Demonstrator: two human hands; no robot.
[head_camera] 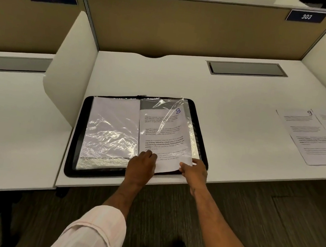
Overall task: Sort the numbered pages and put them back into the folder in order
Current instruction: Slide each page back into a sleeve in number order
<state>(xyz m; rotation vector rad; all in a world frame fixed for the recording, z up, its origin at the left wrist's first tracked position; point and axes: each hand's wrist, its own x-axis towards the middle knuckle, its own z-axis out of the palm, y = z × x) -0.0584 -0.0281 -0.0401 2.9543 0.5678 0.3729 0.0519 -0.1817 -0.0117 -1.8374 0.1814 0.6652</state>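
Page 8 (161,131) nearly inside folder (76,132) | your left hand (141,164) presses its bottom edge; right hand (194,170) pinches its corner | push evenly; keep it flat

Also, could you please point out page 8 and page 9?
White printed paper page marked 8 (163,131): head view, its printed middle.
White loose paper page marked 9 (310,140): head view, its middle.

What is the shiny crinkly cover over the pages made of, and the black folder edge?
The sleeve looks like thin clear plastic film: it wrinkles and glints. Page 8 looks like plain white paper. The folder edge looks like matte black fabric or soft plastic; I cannot tell which.
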